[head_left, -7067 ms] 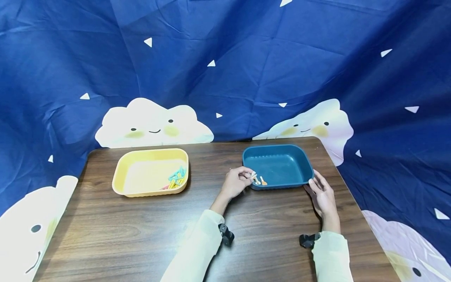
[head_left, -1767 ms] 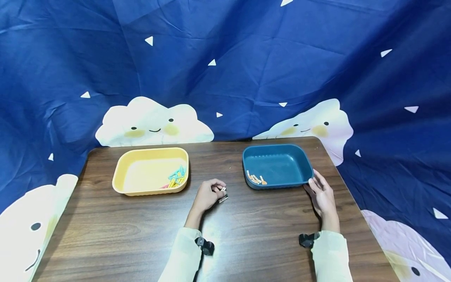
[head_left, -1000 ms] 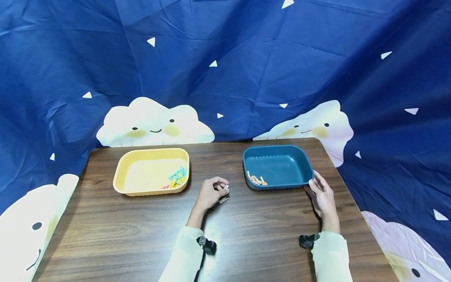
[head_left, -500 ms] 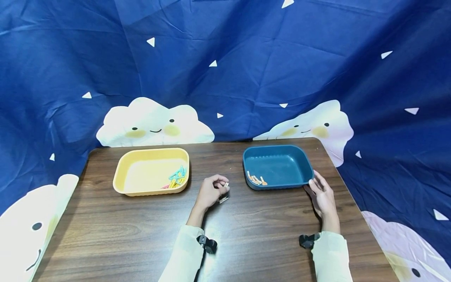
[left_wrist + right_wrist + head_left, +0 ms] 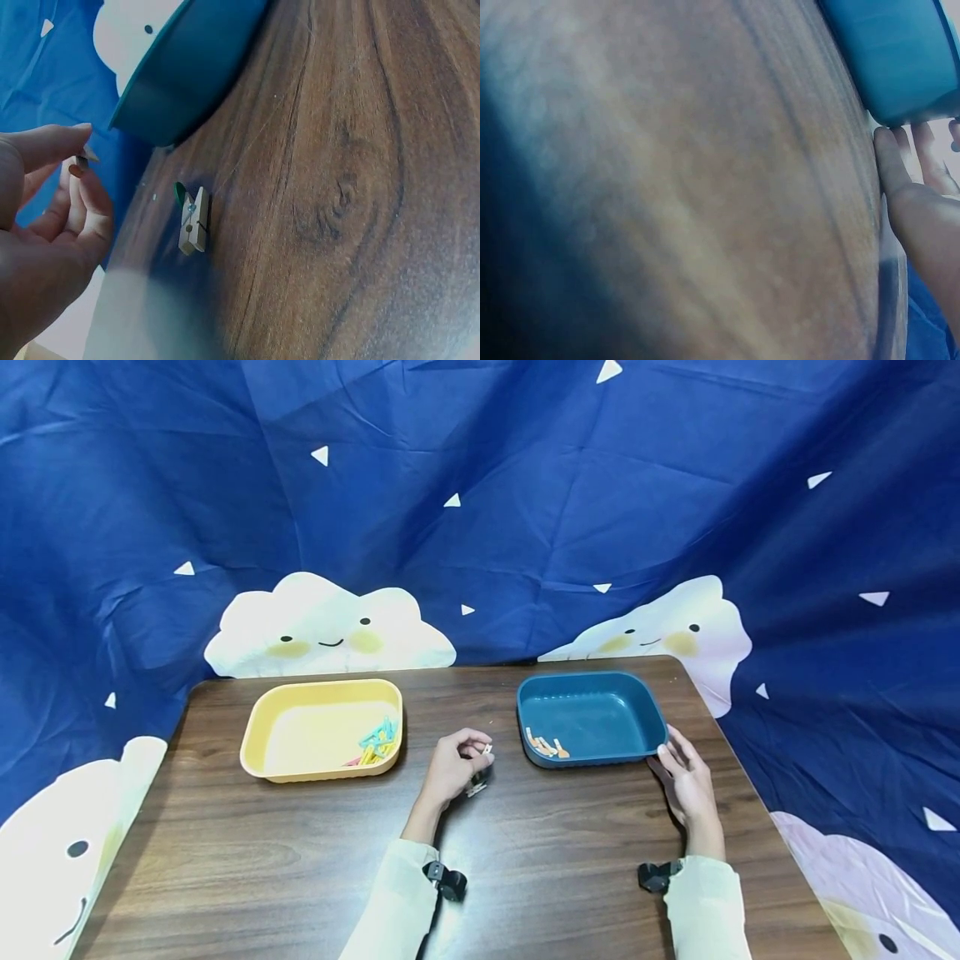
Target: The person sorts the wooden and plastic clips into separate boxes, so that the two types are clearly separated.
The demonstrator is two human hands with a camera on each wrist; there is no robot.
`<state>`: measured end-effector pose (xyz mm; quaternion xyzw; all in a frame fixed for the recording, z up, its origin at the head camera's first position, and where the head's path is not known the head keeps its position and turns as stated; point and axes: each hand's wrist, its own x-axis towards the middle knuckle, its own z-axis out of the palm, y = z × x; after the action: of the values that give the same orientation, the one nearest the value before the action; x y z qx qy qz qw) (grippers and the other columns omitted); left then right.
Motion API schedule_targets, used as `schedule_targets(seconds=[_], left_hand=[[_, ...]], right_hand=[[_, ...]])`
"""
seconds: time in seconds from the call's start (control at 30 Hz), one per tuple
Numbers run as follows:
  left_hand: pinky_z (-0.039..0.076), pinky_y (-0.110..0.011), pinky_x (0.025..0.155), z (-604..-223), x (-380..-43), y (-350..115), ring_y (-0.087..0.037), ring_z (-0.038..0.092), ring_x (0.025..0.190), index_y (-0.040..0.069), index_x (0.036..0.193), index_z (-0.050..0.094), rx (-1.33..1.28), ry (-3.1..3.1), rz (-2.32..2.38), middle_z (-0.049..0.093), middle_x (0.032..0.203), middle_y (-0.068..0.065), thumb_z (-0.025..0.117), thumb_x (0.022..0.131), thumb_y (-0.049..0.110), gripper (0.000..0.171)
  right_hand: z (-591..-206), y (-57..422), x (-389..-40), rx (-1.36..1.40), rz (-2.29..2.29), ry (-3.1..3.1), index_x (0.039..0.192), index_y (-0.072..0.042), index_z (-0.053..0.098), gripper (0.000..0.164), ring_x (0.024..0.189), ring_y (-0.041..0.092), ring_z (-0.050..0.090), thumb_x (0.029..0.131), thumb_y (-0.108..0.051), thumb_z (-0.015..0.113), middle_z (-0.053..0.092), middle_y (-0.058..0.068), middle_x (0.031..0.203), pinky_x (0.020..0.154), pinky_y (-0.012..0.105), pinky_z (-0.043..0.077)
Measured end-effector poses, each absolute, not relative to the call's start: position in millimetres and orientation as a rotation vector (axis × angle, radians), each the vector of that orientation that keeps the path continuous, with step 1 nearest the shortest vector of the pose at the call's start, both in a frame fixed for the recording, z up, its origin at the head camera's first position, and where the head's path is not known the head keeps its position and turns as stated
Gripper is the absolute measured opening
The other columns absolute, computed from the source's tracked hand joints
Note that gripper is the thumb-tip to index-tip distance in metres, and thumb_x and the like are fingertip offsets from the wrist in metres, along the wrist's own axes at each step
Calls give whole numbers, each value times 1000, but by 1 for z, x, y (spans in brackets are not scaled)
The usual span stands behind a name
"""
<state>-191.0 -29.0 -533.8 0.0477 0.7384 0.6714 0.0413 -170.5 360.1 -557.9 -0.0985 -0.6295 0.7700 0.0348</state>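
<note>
My left hand [image 5: 448, 770] pinches a small wooden clothespin [image 5: 79, 165] between thumb and fingers, just above the table. Below and beside that hand lies another wooden clothespin [image 5: 193, 221] with a green end, apart from the fingers. To the right stands a blue bin [image 5: 600, 761]; several pale and orange clothespins [image 5: 561, 749] are in its near left corner. My right hand [image 5: 690, 787] rests against the bin's near right corner, its fingers fairly straight in the right wrist view.
A yellow bin [image 5: 255, 739] stands at the left of the wooden table [image 5: 247, 852], with several blue, yellow and pink clothespins [image 5: 378, 739] in its near right corner. A dark blue curtain [image 5: 480, 485] with clouds hangs behind the table.
Since the oldest frame my left hand has gone from the blue bin back to the table's middle and picked up a clothespin. Lately it drifts slightly right. The right hand stays.
</note>
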Motion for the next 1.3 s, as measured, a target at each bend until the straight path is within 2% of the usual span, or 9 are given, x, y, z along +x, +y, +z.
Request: schedule_targets(seconds=[0.2,0.43,0.6,0.77,1.0,1.3], left_hand=[[47,-18,64,-530,-192,-25,-12,58,72,-10,105,70,152,2242,2099,66,87,-8,76,82,-9,24],[49,-19,63,-523,-195,-19,-12,59,71,-3,99,72,162,2242,2116,67,86,-9,75,81,-10,20],[51,-24,58,-520,-196,-16,-12,59,69,-4,102,72,160,2223,2111,67,88,-11,75,83,-7,20],[49,-21,63,-510,-195,-12,-18,60,74,-7,106,71,161,2207,2108,67,93,-19,75,84,-6,22],[48,-19,64,-512,-200,-6,-11,60,73,-7,106,71,185,2232,2091,66,89,-7,76,84,-6,23],[49,-19,65,-512,-204,3,-10,60,73,-5,104,72,199,2255,2057,67,88,-5,77,83,-5,21]], right_hand=[[-558,361,-170,-318,2339,-1981,160,-7,27,66,144,25,30,104,-18,58,30,13,156,108,27,42],[-557,360,-171,-331,2343,-1984,161,-8,26,65,147,25,27,105,-18,57,26,17,160,112,30,39],[-558,361,-171,-322,2353,-1977,161,-8,27,65,147,25,28,104,-18,58,25,19,160,109,28,42],[-560,362,-171,-310,2349,-1973,160,-7,28,63,144,24,31,105,-16,57,29,17,158,109,28,41],[-560,362,-172,-330,2347,-1980,161,-8,27,63,145,24,31,105,-16,57,28,16,158,113,33,37],[-560,362,-171,-324,2371,-1933,160,-7,30,62,142,21,34,104,-13,57,35,12,154,109,29,42]])
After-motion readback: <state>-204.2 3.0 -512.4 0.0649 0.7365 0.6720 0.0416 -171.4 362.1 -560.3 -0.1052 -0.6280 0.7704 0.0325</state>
